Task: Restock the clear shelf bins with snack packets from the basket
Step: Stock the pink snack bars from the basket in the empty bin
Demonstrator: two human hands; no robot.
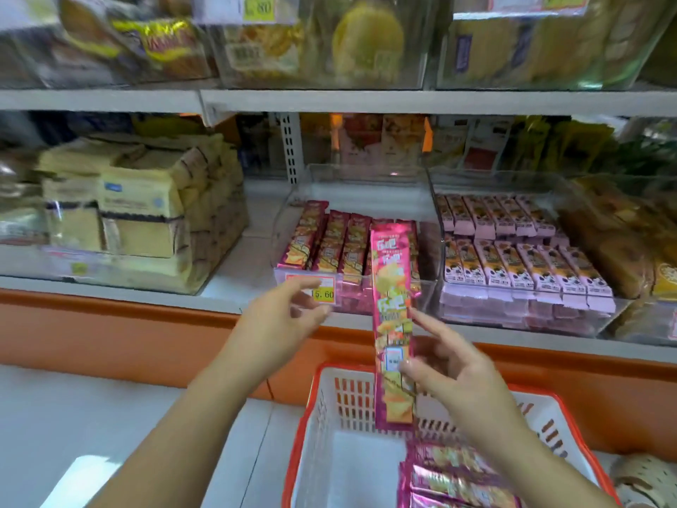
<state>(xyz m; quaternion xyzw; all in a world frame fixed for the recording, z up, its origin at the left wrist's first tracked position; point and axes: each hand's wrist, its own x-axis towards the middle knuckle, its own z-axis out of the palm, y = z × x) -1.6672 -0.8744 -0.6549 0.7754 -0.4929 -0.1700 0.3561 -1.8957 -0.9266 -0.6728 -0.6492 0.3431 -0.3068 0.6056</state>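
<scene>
My right hand pinches a long pink snack packet near its lower half and holds it upright above the basket. The packet's top reaches in front of a clear shelf bin that holds several matching pink packets standing in a row. My left hand hovers just left of the packet with relaxed fingers, in front of the bin's price tag, holding nothing. More pink packets lie in the basket's right side.
A neighbouring clear bin to the right holds lilac packets. Beige biscuit packs fill the bin at left. An orange shelf edge runs below. Bins of other snacks sit on the shelf above.
</scene>
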